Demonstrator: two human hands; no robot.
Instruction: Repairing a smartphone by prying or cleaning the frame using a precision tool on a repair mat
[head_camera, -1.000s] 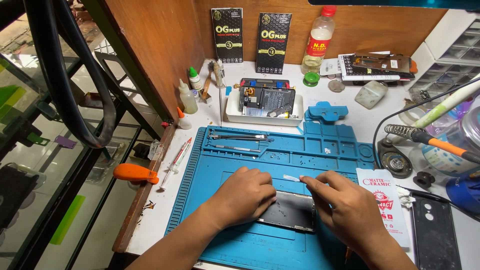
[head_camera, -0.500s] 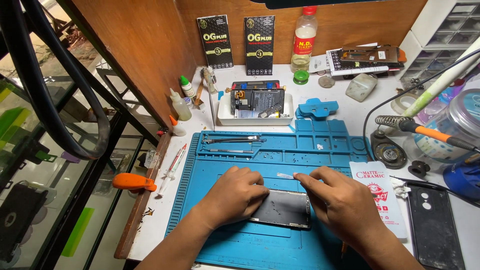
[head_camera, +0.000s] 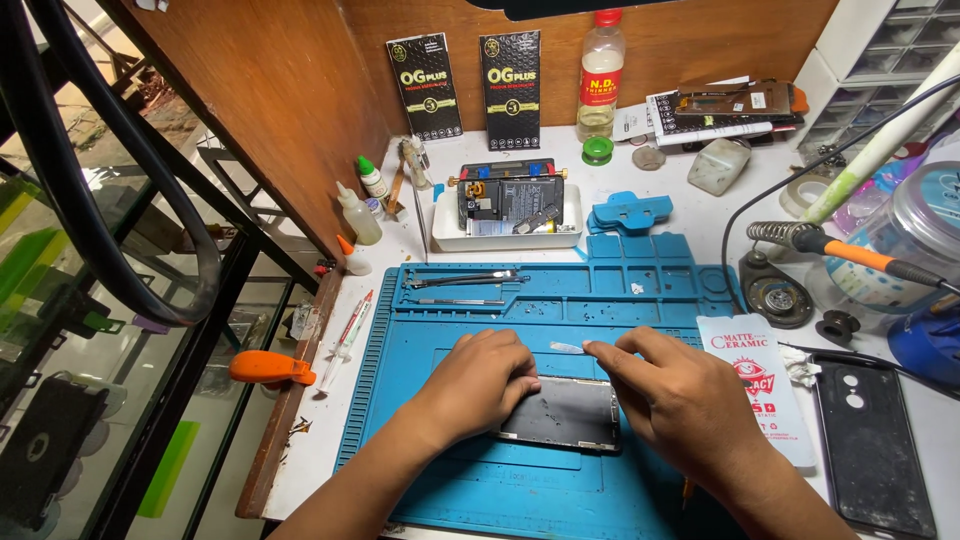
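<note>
A dark, flat rectangular phone screen panel (head_camera: 562, 412) lies near the middle of the ribbed blue silicone repair mat (head_camera: 400, 420), and both hands work on it. The left hand (head_camera: 478, 385) lies palm down over the panel's left end, fingers curled and pressing it onto the mat, so it pins the panel rather than gripping it. The right hand (head_camera: 672, 398) sits at the panel's right end with thumb and forefinger pinched on a thin, pale prying blade (head_camera: 567, 348), whose tip points left just above the panel's upper edge.

Judged from this, the work is mid-course: the panel's face looks scuffed and dull, with pale specks on it and on the mat above, so some scraping or separating seems done, yet the tool is in play and the panel is not cleaned off. At the mat's far edge, 2 metal tweezers (head_camera: 462, 281) rest in a groove. Beyond the mat, a white plastic tray (head_camera: 445, 235) holds an opened phone body (head_camera: 510, 198), not rejoined. Right of the mat lies a white packet of screen protector (head_camera: 757, 395), apparently unused.
</note>
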